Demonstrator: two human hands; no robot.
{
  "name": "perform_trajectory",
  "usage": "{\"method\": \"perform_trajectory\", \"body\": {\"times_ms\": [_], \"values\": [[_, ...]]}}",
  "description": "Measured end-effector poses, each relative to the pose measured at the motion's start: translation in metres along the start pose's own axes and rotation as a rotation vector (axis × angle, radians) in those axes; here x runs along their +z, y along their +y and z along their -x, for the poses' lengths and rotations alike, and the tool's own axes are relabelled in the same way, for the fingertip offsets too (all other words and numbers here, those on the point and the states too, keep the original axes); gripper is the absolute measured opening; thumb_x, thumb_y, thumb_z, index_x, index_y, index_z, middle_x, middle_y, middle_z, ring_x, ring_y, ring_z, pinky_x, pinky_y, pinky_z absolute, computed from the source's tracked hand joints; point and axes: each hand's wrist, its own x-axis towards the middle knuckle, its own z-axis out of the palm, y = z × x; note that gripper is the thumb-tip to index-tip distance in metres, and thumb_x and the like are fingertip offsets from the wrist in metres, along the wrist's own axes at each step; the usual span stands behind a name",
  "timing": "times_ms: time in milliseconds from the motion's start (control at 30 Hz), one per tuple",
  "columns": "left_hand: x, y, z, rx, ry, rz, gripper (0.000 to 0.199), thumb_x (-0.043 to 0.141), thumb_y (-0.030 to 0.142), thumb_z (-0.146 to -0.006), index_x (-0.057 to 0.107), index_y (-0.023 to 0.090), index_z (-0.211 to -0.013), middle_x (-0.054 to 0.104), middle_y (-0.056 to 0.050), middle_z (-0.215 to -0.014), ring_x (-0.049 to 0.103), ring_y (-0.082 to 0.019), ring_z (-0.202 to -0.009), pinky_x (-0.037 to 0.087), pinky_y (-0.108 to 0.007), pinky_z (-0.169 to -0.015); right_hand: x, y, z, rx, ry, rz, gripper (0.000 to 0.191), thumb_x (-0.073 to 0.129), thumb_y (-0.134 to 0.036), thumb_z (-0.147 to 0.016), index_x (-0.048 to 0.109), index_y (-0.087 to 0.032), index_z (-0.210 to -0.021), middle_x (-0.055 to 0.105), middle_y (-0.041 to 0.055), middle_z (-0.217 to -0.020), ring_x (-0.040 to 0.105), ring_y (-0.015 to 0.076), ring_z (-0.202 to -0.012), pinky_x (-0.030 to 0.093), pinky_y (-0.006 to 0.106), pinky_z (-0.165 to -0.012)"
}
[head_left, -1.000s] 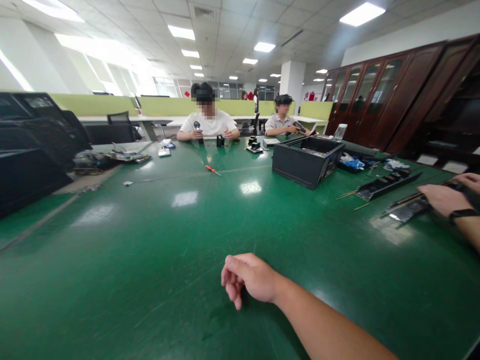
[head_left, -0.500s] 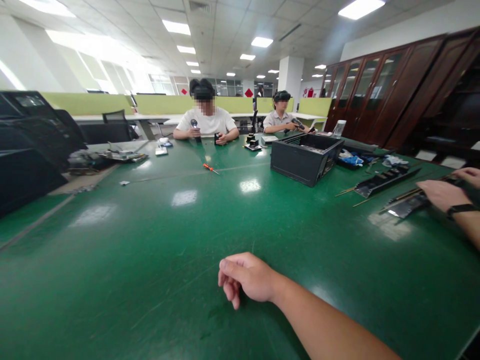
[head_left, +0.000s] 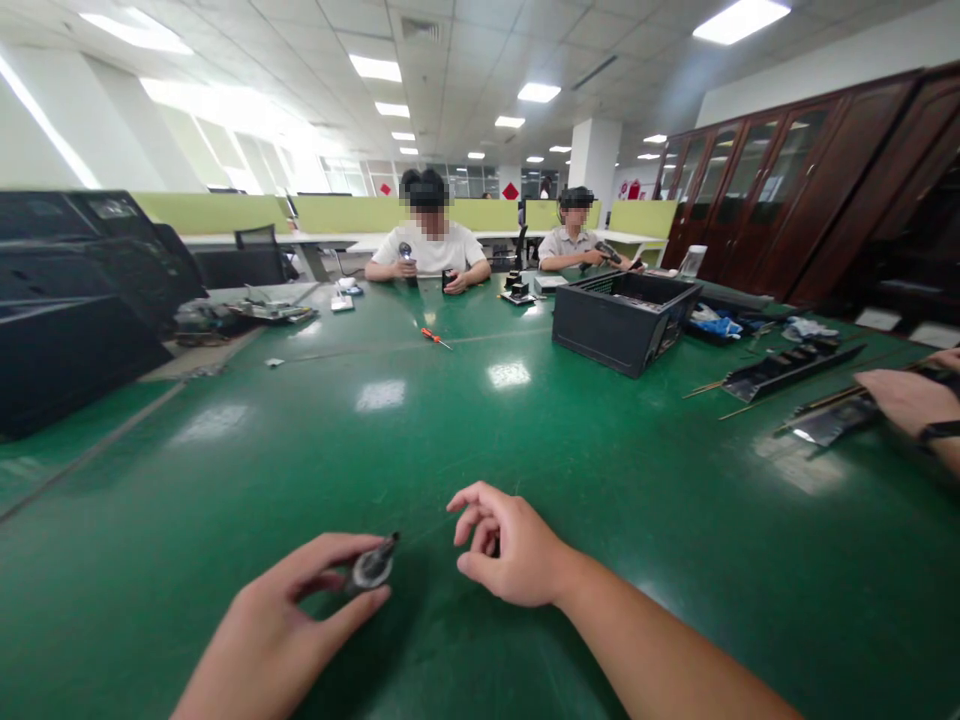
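Observation:
My left hand [head_left: 289, 610] pinches a small dark round piece [head_left: 373, 568] between thumb and fingers, above the green table. It has a pale grey ring on its face and a short black tip pointing up and away; its exact kind is unclear. Just to the right, my right hand [head_left: 506, 548] hovers with fingers loosely bent and apart, turned toward the round piece but not touching it. A dark spot shows among its fingers, which I cannot make out.
An orange screwdriver [head_left: 435, 338] lies farther back on the green table [head_left: 420, 440]. A black computer case [head_left: 626, 318] stands back right; dark metal rails [head_left: 791, 370] lie beyond it, near a co-worker's hand [head_left: 904, 400]. Two people sit opposite. Circuit boards [head_left: 262, 308] sit at left.
My left hand has come into view from below with the round piece. My right hand has turned and its fingers have spread more. The view has shifted slightly left.

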Motion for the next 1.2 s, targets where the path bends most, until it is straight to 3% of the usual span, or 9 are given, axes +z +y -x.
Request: {"method": "perform_trajectory", "body": {"times_ms": [100, 167, 267, 467, 867, 1200], "values": [[0.028, 0.024, -0.030, 0.083, -0.140, 0.098, 0.030, 0.071, 0.045, -0.082, 0.074, 0.025, -0.105, 0.073, -0.004, -0.097, 0.071, -0.022, -0.086, 0.059, -0.030, -0.075, -0.004, 0.002, -0.002, -0.046, 0.058, 0.062, 0.045, 0.065, -0.008, -0.072, 0.057, -0.021, -0.114, 0.065, -0.0011, -0.087, 0.061, 0.0127, -0.071, 0.050, 0.025, -0.069], [0.042, 0.031, -0.040, 0.109, -0.112, 0.117, 0.027, 0.070, 0.040, -0.082, 0.074, 0.026, -0.104, 0.072, -0.003, -0.097, 0.070, -0.021, -0.087, 0.057, -0.029, -0.076, -0.006, 0.004, -0.004, -0.047, 0.097, 0.073, 0.044, 0.064, -0.008, -0.072, 0.057, -0.022, -0.113, 0.065, -0.0015, -0.085, 0.063, 0.0147, -0.076, 0.051, 0.027, -0.075], [0.052, 0.024, -0.041, 0.119, -0.044, 0.135, 0.025, 0.070, 0.039, -0.082, 0.074, 0.027, -0.104, 0.071, -0.003, -0.098, 0.070, -0.021, -0.089, 0.056, -0.030, -0.080, -0.007, 0.005, -0.006, -0.011, 0.157, 0.073, 0.044, 0.065, -0.009, -0.071, 0.057, -0.022, -0.111, 0.064, -0.0031, -0.080, 0.063, 0.0156, -0.076, 0.051, 0.030, -0.080], [0.052, 0.005, -0.032, 0.155, -0.003, 0.084, 0.024, 0.071, 0.037, -0.081, 0.075, 0.029, -0.104, 0.071, -0.002, -0.098, 0.070, -0.021, -0.089, 0.057, -0.029, -0.080, -0.006, 0.005, -0.005, 0.026, 0.197, 0.093, 0.038, 0.069, -0.012, -0.070, 0.061, -0.021, -0.106, 0.068, -0.0003, -0.085, 0.064, 0.0172, -0.080, 0.050, 0.030, -0.080], [0.057, 0.015, -0.027, 0.294, -0.041, 0.130, 0.022, 0.064, 0.025, -0.087, 0.075, 0.027, -0.107, 0.073, -0.003, -0.101, 0.071, -0.018, -0.089, 0.058, -0.023, -0.080, -0.003, -0.001, 0.001, 0.001, 0.093, 0.265, 0.022, 0.073, -0.018, -0.075, 0.073, -0.022, -0.097, 0.070, 0.0023, -0.089, 0.061, 0.0155, -0.069, 0.048, 0.028, -0.068], [0.059, 0.018, -0.022, 0.301, -0.060, 0.144, 0.026, 0.064, 0.022, -0.088, 0.074, 0.026, -0.112, 0.073, -0.003, -0.099, 0.071, -0.016, -0.087, 0.057, -0.022, -0.076, -0.003, -0.003, 0.000, -0.007, 0.086, 0.302, 0.011, 0.074, -0.023, -0.079, 0.078, -0.021, -0.089, 0.073, 0.0022, -0.083, 0.064, 0.0165, -0.072, 0.045, 0.027, -0.067]]}}
